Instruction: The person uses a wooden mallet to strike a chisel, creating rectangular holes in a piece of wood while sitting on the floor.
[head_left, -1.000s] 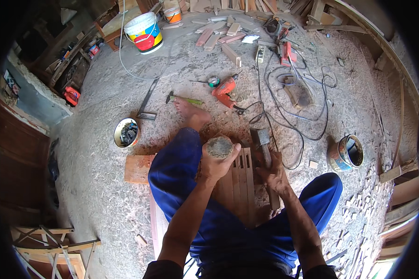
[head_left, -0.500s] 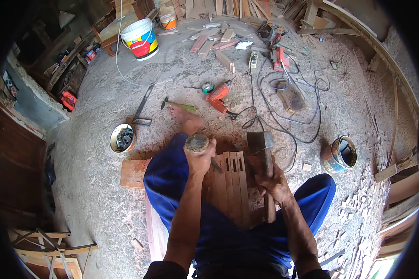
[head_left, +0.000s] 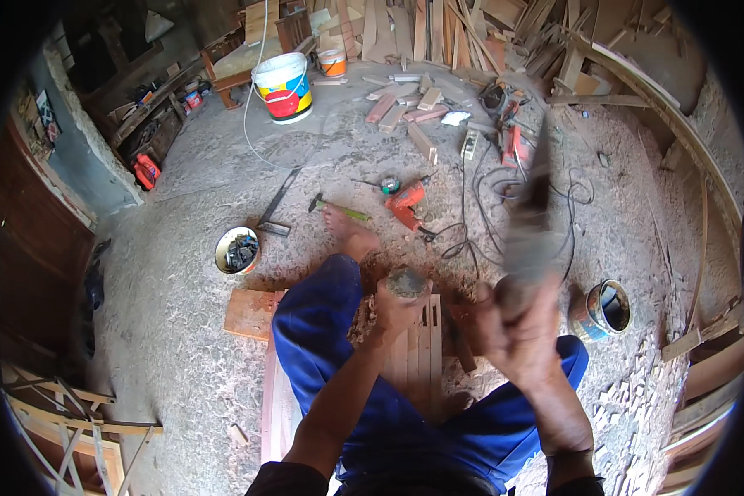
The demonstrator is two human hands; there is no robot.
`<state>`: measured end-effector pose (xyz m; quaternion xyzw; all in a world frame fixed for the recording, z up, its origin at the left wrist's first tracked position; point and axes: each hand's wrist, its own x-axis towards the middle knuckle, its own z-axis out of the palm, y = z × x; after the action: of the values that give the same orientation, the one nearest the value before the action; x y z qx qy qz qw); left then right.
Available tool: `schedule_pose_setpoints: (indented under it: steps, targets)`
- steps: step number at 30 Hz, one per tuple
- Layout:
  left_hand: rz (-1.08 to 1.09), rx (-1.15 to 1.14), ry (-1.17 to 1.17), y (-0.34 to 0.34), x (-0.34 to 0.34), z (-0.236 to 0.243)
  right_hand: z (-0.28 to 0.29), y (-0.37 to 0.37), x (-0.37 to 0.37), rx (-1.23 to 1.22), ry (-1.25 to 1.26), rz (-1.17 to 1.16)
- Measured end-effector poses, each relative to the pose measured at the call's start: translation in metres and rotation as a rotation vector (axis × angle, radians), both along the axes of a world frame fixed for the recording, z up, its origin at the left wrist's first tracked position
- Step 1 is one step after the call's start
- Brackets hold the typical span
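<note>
My left hand is closed round an upright tool with a round, battered top, probably a chisel, over pale wooden pieces with slots cut near their ends. My right hand grips a hammer, raised toward the camera and smeared by motion, its shape hard to make out. A reddish plank lies beside my bent left leg, which is in blue trousers.
On the floor around me lie an orange drill, a green-handled hammer, a square, trailing cables, a tin of bits and another can. Buckets, offcuts and stacked timber stand farther back; lumber lines the right side.
My right hand has swung the hammer up from low beside the slotted pieces. My left hand moved left, then back right with its tool. The camera view has shifted.
</note>
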<state>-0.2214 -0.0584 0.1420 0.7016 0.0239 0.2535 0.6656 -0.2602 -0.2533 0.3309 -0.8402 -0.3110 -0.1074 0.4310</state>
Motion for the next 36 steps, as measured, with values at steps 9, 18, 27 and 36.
schedule_pose_setpoints:
  steps: [9,18,27,36]
  targets:
    - [-0.015,0.035,-0.094,-0.009,-0.001,-0.011,-0.045,-0.014,-0.001,-0.153,0.201,0.162]
    - [-0.136,0.007,0.046,0.005,-0.013,-0.006,0.156,0.016,0.006,0.542,-0.674,-0.335]
    - [0.033,0.137,0.003,0.008,-0.023,0.006,-0.076,-0.001,-0.022,-0.166,0.273,-0.037]
    - [0.034,0.008,-0.001,0.023,-0.012,-0.011,-0.173,-0.028,-0.049,0.698,1.343,0.045]
